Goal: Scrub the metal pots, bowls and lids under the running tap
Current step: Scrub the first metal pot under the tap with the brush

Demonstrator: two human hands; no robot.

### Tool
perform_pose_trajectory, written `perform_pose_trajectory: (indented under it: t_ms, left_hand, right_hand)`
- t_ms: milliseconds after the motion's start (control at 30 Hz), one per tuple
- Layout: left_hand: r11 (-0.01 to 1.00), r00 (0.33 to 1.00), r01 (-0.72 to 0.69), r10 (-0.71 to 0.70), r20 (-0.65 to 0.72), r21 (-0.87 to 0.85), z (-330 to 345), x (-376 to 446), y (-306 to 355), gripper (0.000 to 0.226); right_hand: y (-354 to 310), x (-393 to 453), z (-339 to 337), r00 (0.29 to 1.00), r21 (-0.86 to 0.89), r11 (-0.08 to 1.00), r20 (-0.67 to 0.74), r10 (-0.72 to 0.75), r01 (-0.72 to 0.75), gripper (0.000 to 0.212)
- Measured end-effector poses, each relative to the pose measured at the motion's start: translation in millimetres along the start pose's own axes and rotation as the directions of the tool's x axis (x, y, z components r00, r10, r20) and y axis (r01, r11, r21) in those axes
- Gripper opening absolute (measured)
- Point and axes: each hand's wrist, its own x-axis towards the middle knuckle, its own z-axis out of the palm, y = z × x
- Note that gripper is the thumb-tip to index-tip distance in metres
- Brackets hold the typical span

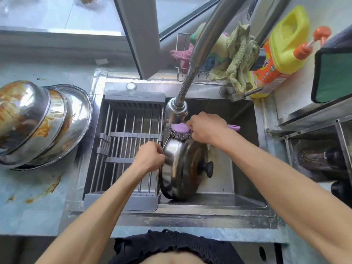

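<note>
While the lid [182, 168] stands on edge in the sink [245, 191], its lower rim on the sink floor and its black knob [206, 168] facing right, clutter crowds every side. Left of it, a grey rack [125, 149] spans that half of the sink, its near bars just beside the lid's rim. On the counter [28, 197] further left, 3 or so dirty metal bowls [42, 122] lie nested upside down, streaked with orange residue; more orange smears mark the counter in front of them. Overhead, the tap [198, 54] slants down from the upper right, and its spray head [175, 109] hangs just above the lid's top edge and partly hides the sink's back wall. Whether water runs cannot be told. Behind the sink a wire basket [181, 54] holds cloths, with a green rag [238, 60] draped over its right end and a pink one [181, 56] at its left. A yellow bottle [282, 50] with an orange cap stands at the right corner.

At the lid's left rim, the left hand [150, 157] grips the edge, fingers curled round it, holding the lid upright. At the top edge, the right hand [205, 128] holds a purple brush [180, 128] by its handle, fingers wrapped round it; the handle's end [234, 127] sticks out to the right past the hand. The brush's steel-wool head [178, 135] touches the lid's top rim, directly under the spray head.
</note>
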Motion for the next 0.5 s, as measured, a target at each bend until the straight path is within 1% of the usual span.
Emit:
perform_pose_trajectory:
  t_ms: [100,167,233,300,367,433,500]
  left_hand:
    - [0.988,0.999,-0.049,0.047,-0.023,-0.145,1,-4,-9,0.021]
    - [0.979,0.997,-0.08,0.078,-0.02,-0.185,0,-4,-9,0.019]
    - [0.982,0.993,-0.114,0.114,-0.01,-0.152,-1,-5,-12,0.026]
    - [0.984,0.99,-0.132,0.136,0.03,-0.12,-6,-7,-16,0.027]
    - [0.987,0.991,-0.121,0.126,0.048,-0.102,-10,-6,-17,0.028]
    - [0.99,0.993,-0.11,0.113,0.034,-0.084,-11,-3,-13,0.041]
    - [0.99,0.992,-0.123,0.125,0.027,-0.07,-7,-3,-11,0.052]
  right_hand:
    - [-14,-10,1,0.997,-0.05,0.996,0.001,-0.077,0.077,0.017]
    - [-19,-12,2,0.995,-0.08,0.992,0.004,-0.1,0.1,0.018]
    - [-12,-4,-1,0.999,-0.072,0.997,-0.014,-0.037,0.036,0.019]
    - [-3,2,-5,0.999,-0.036,0.999,-0.031,0.011,-0.012,0.021]
    - [-3,1,-4,1.0,-0.02,1.0,-0.029,0.003,-0.003,0.016]
    - [-9,-6,-4,0.999,-0.02,0.999,-0.008,-0.035,0.035,0.006]
    - [-10,-10,-4,0.999,-0.016,0.999,0.015,-0.052,0.052,0.009]
